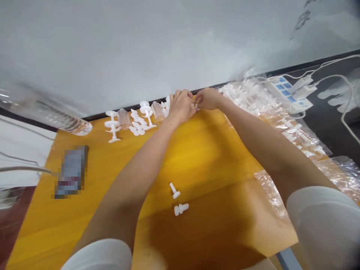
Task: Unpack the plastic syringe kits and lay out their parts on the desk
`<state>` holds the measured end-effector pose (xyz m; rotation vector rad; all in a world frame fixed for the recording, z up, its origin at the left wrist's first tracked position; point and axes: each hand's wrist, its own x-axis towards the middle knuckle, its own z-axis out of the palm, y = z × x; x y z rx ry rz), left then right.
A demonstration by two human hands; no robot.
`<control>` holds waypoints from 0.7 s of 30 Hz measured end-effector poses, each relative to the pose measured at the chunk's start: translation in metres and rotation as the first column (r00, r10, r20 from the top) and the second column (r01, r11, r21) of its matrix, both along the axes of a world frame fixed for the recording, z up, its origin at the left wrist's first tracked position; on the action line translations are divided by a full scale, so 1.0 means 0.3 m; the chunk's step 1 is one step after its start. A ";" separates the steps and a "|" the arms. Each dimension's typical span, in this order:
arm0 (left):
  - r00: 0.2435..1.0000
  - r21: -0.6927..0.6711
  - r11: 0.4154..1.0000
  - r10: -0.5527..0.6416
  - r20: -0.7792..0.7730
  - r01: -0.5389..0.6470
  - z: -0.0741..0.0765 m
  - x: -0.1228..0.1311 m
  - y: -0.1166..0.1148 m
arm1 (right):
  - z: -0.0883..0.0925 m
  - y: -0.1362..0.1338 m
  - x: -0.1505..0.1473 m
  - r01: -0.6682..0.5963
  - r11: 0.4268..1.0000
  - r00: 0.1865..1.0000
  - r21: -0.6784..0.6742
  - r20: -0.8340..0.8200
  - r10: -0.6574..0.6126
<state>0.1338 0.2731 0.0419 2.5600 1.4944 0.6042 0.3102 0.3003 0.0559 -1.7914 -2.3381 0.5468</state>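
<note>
Both my arms reach to the far edge of a yellow table (pixel 202 157). My left hand (pixel 180 107) and my right hand (pixel 208 99) meet there, fingers curled and pinched together on a small white plastic piece (pixel 195 106) that is mostly hidden between them. Just left of my left hand lies a cluster of white plastic parts (pixel 137 122) and small clear cups (pixel 123 118). Two loose white plastic pieces (pixel 180 200) lie near the table's middle, between my forearms.
A clear plastic bag of white parts (pixel 253 97) spreads along the right side, with more clear film (pixel 337 168) nearer me. A white power strip (pixel 289 92) with cables sits beyond it. A clear bottle (pixel 53 116) lies at far left, a blurred phone (pixel 71 170) below it.
</note>
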 end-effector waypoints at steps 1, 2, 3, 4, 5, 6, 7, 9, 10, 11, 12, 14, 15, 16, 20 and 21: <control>0.999 0.013 1.000 0.011 0.034 -0.011 0.017 -0.025 -0.021 | 0.007 -0.003 0.001 -0.006 1.000 1.000 -0.006 -0.031 0.006; 0.997 0.020 1.000 0.018 0.074 -0.019 0.040 -0.057 -0.054 | 0.016 -0.013 0.003 -0.005 1.000 0.999 -0.004 -0.053 0.005; 0.993 0.017 1.000 0.020 0.115 -0.023 0.068 -0.095 -0.099 | 0.030 -0.033 0.006 0.002 1.000 0.998 0.009 -0.063 -0.001; 0.989 -0.008 1.000 0.011 0.148 -0.010 0.098 -0.140 -0.155 | 0.048 -0.066 0.008 0.003 1.000 0.998 0.030 -0.059 -0.001; 0.985 -0.055 0.998 -0.007 0.173 0.017 0.128 -0.189 -0.221 | 0.070 -0.114 0.008 -0.008 0.998 0.999 0.055 -0.045 0.010; 0.983 -0.126 0.991 -0.025 0.183 0.048 0.154 -0.241 -0.293 | 0.095 -0.178 0.003 -0.035 0.997 0.999 0.073 -0.026 0.037; 0.983 -0.233 0.968 -0.049 0.179 0.091 0.172 -0.293 -0.368 | 0.120 -0.257 -0.006 -0.083 0.993 0.996 0.081 -0.009 0.084; 0.976 -0.435 0.877 -0.148 0.161 0.205 0.177 -0.390 -0.515 | 0.161 -0.451 -0.042 -0.245 0.969 0.970 0.015 0.006 0.245; 0.968 -0.504 0.826 -0.210 0.140 0.252 0.161 -0.429 -0.581 | 0.170 -0.558 -0.068 -0.354 0.934 0.935 -0.036 -0.006 0.354; 0.956 -0.537 0.792 -0.265 0.126 0.290 0.136 -0.459 -0.640 | 0.168 -0.664 -0.098 -0.471 0.877 0.882 -0.093 -0.027 0.470; 0.945 -0.537 0.780 -0.306 0.117 0.320 0.103 -0.480 -0.689 | 0.154 -0.764 -0.130 -0.544 0.830 0.838 -0.120 -0.039 0.544; 0.930 -0.489 0.795 -0.346 0.122 0.360 0.031 -0.497 -0.762 | 0.099 -0.926 -0.193 -0.626 0.770 0.778 -0.124 -0.035 0.627; 0.926 -0.457 0.807 -0.354 0.134 0.374 0.001 -0.496 -0.786 | 0.065 -0.983 -0.219 -0.645 0.754 0.762 -0.125 -0.017 0.648; 0.924 -0.432 0.817 -0.353 0.148 0.382 -0.023 -0.492 -0.801 | 0.034 -1.023 -0.240 -0.655 0.744 0.750 -0.129 0.002 0.661; 0.952 -0.433 0.850 -0.240 0.189 0.300 -0.029 -0.474 -0.787 | -0.004 -1.027 -0.250 -0.632 0.755 0.761 -0.174 0.040 0.647; 0.959 -0.427 0.863 -0.201 0.200 0.270 -0.014 -0.467 -0.761 | 0.011 -0.995 -0.233 -0.612 0.771 0.778 -0.174 0.044 0.627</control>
